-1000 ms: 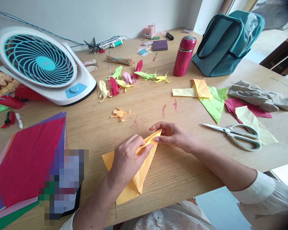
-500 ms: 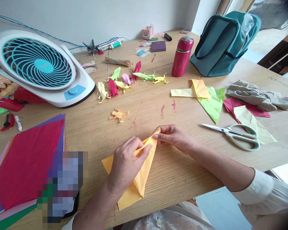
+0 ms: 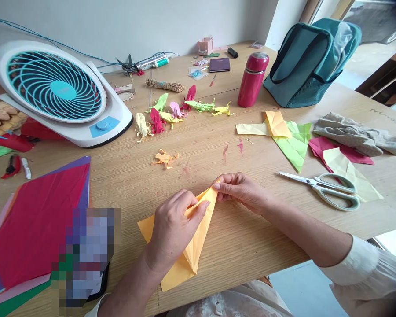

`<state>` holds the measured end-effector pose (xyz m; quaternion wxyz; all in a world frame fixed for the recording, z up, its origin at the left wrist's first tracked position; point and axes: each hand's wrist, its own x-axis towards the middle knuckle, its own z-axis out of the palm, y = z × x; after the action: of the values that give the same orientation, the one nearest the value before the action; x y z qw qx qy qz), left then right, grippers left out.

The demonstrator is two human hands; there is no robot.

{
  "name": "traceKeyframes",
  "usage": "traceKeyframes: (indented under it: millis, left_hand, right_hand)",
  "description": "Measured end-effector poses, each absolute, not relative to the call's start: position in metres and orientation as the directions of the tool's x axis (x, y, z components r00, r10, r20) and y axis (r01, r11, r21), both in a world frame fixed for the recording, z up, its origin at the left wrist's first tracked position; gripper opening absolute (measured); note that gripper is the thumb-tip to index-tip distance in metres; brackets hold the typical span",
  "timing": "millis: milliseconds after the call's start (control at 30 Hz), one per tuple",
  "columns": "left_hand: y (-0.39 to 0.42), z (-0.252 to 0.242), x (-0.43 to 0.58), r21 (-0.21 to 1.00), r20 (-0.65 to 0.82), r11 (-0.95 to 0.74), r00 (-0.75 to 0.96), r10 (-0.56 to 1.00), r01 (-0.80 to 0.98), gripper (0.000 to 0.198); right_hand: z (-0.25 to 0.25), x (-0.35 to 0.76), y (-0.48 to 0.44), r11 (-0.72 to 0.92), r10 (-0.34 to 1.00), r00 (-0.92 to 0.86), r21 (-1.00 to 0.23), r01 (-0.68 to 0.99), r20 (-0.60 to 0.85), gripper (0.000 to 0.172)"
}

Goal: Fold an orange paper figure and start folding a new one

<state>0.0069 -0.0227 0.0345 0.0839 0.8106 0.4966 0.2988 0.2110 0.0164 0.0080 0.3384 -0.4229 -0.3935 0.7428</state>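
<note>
Orange sheet on counter, partly folded, between both hands. Left hand lies across its middle, pinching raised fold; right hand pinches its far tip. Flask upright beyond, lid on, contents unseen. Bag beside flask, clear plastic at its upper side; inside not visible. Pink box at back of counter (too small to tell what it holds). Sheet's middle partly hidden under left hand. Phone at left mostly masked by pixel blocks. Right sleeve darkened toward edge of view.
</note>
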Motion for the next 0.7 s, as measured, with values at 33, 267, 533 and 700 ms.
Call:
traceKeyframes:
  millis: [33,267,533,700]
  left_hand:
    - [-0.0228,0.0346,0.0069,0.432,0.4,-0.491,0.327,0.856,0.756,0.031]
    - [-0.0235,0.0334,0.0066,0.432,0.411,-0.499,0.329,0.85,0.751,0.03]
    - [-0.0236,0.0347,0.0066,0.425,0.412,-0.498,0.329,0.85,0.756,0.03]
    - [-0.0234,0.0348,0.0065,0.421,0.415,-0.503,0.333,0.846,0.755,0.031]
  right_hand:
    - [0.0079,0.211,0.0164,-0.468,0.833,-0.415,-0.866,-0.175,-0.366,0.038]
    - [0.0065,0.2106,0.0165,-0.485,0.829,-0.416,-0.851,-0.202,-0.374,0.038]
    - [0.0043,0.2118,0.0164,-0.486,0.832,-0.411,-0.846,-0.219,-0.371,0.038]
    - [0.0037,0.2112,0.0165,-0.481,0.837,-0.405,-0.847,-0.225,-0.367,0.037]
